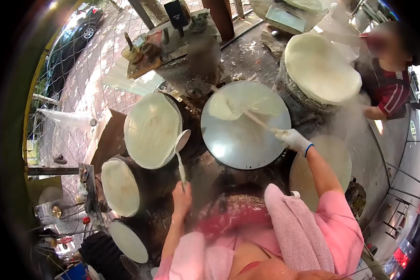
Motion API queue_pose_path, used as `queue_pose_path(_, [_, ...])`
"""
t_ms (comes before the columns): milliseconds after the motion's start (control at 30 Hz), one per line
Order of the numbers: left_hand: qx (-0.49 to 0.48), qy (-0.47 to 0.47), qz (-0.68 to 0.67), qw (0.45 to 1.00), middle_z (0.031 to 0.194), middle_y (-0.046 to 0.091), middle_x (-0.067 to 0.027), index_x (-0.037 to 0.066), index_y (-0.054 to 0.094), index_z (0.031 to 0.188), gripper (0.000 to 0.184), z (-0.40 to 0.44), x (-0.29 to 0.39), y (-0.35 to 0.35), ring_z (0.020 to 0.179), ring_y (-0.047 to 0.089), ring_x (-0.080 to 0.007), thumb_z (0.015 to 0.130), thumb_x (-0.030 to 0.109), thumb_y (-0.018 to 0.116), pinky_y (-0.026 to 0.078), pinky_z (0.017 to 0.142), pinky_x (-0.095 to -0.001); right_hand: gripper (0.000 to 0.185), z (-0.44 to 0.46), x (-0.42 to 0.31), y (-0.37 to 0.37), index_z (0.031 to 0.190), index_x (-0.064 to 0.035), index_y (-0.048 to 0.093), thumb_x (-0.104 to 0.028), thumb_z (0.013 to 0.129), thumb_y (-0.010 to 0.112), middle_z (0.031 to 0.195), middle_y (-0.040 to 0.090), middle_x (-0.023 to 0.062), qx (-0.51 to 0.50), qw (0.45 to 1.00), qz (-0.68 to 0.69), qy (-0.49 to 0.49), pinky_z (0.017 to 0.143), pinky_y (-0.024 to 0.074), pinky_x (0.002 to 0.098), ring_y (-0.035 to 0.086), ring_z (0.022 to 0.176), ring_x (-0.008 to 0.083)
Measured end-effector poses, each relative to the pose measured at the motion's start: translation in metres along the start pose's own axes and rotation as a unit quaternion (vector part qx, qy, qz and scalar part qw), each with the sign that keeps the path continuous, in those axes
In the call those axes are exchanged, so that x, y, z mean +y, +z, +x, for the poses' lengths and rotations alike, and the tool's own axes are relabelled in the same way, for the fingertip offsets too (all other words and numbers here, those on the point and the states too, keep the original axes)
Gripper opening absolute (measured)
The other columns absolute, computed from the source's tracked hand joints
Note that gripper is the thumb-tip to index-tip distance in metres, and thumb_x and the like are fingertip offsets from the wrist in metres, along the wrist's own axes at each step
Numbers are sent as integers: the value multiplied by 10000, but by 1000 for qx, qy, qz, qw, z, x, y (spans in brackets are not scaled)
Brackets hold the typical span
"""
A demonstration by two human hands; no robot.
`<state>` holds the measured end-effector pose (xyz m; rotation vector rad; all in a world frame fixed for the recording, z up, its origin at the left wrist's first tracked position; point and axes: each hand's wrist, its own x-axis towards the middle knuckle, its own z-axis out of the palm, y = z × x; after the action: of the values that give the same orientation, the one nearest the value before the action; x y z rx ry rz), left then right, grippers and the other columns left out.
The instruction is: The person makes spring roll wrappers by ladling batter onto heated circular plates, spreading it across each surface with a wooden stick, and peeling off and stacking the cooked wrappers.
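My bare left hand [182, 199] is closed around the handle of a ladle [180, 161], whose batter-smeared bowl is at the right edge of a pale round pancake [153, 130]. My right hand [294, 141], in a white glove with a blue cuff, grips a long-handled wooden spreader [257, 120]. It reaches over a large round griddle [242, 144]. Pale batter [231, 103] lies in a partial layer on the griddle's far side, with the spreader's far end in it. Bare metal shows on the near side.
More round griddles with pale sheets surround me: far right [319, 67], near right [324, 163], left [120, 186] and lower left [129, 240]. Steam rises at right, near another person [389, 74]. A cluttered stand [177, 51] is at the back, and wire fencing [102, 60] at left.
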<state>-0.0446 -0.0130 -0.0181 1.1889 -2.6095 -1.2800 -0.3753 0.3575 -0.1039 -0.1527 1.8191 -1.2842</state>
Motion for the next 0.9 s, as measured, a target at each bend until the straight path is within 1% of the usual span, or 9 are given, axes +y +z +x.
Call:
queue_pose_path(167, [12, -16, 2, 1000, 700, 585, -205, -16, 560, 884, 209, -15, -23, 0, 620, 587, -324, 937, 185, 581, 467, 604, -402, 443, -32, 1, -1, 1330, -103, 610, -226, 911, 686, 830, 567, -103, -120, 983, 105, 86, 529, 376, 217, 406, 595, 28])
queue_pose_path(233, [21, 10, 24, 999, 703, 581, -212, -15, 557, 882, 212, -11, -15, -4, 627, 588, -341, 938, 188, 578, 467, 609, -407, 460, -22, -10, -17, 1352, -114, 591, -236, 917, 676, 781, 526, -107, -59, 998, 16, -6, 533, 367, 215, 406, 598, 33])
queue_pose_path(300, [34, 37, 17, 999, 714, 577, -225, -13, 546, 874, 207, 6, -8, 0, 655, 586, -385, 941, 181, 573, 466, 622, -423, 442, 0, -22, -19, 1333, -120, 608, -253, 915, 665, 735, 517, -88, 37, 997, -58, -38, 544, 375, 230, 414, 596, 49])
queue_pose_path(367, [38, 58, 21, 997, 729, 584, -237, -14, 541, 870, 205, 29, 4, 3, 681, 589, -415, 942, 175, 571, 465, 628, -436, 431, 24, -7, -21, 1317, -131, 625, -252, 907, 672, 701, 512, -80, -39, 990, -136, -24, 534, 378, 243, 409, 578, 54])
queue_pose_path(500, [31, 120, 94, 988, 787, 606, -284, -12, 518, 895, 222, 81, 13, 21, 787, 606, -471, 951, 196, 575, 465, 644, -493, 436, -32, -17, -16, 1322, -151, 626, -254, 902, 686, 687, 516, -74, -126, 987, -71, 71, 522, 371, 240, 417, 569, 58])
queue_pose_path(567, [15, 146, 130, 981, 787, 617, -283, -7, 511, 911, 227, 101, 13, 35, 782, 616, -468, 950, 206, 578, 476, 646, -513, 434, -55, -30, -29, 1328, -153, 620, -261, 912, 680, 687, 499, -79, -95, 991, -75, 61, 525, 362, 230, 414, 575, 53])
queue_pose_path(667, [-15, 158, 177, 971, 770, 611, -274, -4, 506, 913, 234, 118, 13, 48, 780, 600, -480, 929, 205, 609, 464, 629, -524, 436, -13, 13, -37, 1333, -134, 610, -282, 925, 658, 715, 504, -85, 52, 991, -58, -106, 539, 356, 216, 406, 593, 42])
queue_pose_path(767, [-30, 160, 256, 953, 744, 614, -273, 8, 493, 923, 231, 100, 17, 45, 771, 610, -481, 923, 203, 617, 481, 621, -548, 489, -7, -24, -18, 1377, -102, 562, -266, 926, 653, 720, 512, -96, -49, 983, -168, -57, 538, 346, 212, 409, 594, 33])
queue_pose_path(900, [-91, 147, 266, 948, 744, 624, -287, 22, 481, 942, 216, 50, 1, 23, 734, 618, -489, 935, 211, 584, 484, 613, -565, 476, -33, -10, 5, 1356, -109, 585, -275, 917, 665, 648, 468, -86, -151, 981, -105, 58, 518, 356, 237, 394, 547, 47])
